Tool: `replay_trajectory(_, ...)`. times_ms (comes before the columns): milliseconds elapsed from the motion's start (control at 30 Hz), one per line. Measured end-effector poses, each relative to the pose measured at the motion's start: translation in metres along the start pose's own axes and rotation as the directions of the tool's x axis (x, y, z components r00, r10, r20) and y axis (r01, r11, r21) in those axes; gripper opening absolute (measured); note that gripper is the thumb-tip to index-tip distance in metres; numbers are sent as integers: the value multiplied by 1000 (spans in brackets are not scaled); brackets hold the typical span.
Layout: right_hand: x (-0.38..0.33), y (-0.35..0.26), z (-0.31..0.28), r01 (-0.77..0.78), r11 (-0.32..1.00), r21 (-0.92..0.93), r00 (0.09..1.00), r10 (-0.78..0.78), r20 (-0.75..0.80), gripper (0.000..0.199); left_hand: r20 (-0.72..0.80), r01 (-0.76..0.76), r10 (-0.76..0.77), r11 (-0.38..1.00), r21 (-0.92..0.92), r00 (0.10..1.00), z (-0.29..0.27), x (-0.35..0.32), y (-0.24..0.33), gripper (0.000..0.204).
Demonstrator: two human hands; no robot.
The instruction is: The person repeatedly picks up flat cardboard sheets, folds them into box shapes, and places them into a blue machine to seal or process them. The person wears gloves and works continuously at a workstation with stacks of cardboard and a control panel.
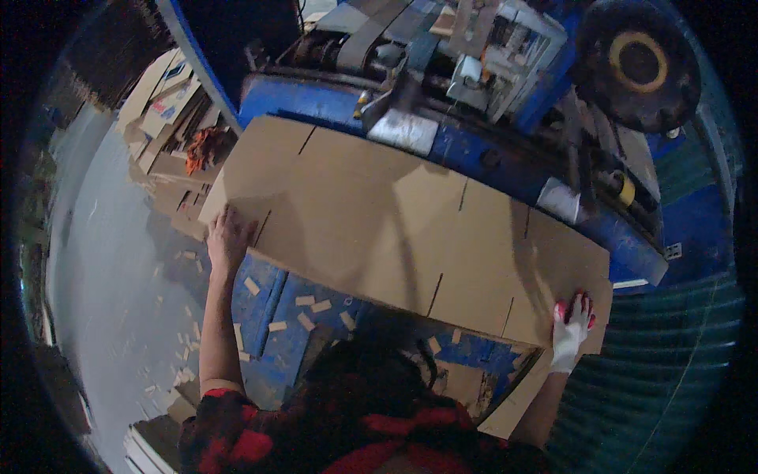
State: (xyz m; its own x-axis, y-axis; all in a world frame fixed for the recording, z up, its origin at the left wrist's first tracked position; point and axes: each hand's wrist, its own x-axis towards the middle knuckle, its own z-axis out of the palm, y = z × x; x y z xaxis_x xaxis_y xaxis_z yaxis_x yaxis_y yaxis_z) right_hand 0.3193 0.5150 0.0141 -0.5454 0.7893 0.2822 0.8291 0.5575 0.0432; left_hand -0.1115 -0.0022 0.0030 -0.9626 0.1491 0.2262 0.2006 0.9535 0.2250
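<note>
A large flat brown cardboard sheet (379, 213) with cut slots along its edges lies across a blue machine table (316, 103). My left hand (227, 237), bare, rests on the sheet's near left corner with fingers spread. My right hand (570, 332), in a white glove with red fingertips, presses flat on the sheet's near right corner. Both hands lie on top of the cardboard without closing around it.
Behind the sheet stands the blue machine with a grey belt (371, 35) and a dark wheel with a yellow ring (638, 62). Small cardboard offcuts (304, 312) litter the blue frame and grey floor (110, 261). More stacked cardboard (170, 118) lies at the left.
</note>
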Motion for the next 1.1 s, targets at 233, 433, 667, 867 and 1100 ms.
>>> replay_trajectory(233, -108, 42, -17, -83, 996, -41, 994, 80, -69, 71, 36, -18, 15, 998, 57, 999, 20, 4, -59, 81)
replay_trajectory(433, -167, 58, 1, -520, 132, 844, 442, 887, 133, 66, 9, -2, 3, 998, -58, 1000, 38, 45, -102, 80)
replay_trajectory(667, -152, 21, -40, -132, -61, 989, 598, 791, 129, 45, 89, 256, -244, 952, -169, 966, 47, 75, -122, 53)
replay_trajectory(867, -138, -49, -92, -63, -223, 973, 831, 528, 175, 41, 361, 395, -183, 600, -695, 914, 29, 64, -133, 60)
replay_trajectory(1100, -143, -135, -111, -61, 653, 755, 981, -101, 167, 54, -293, 151, -260, 926, -346, 920, 29, 3, -73, 76)
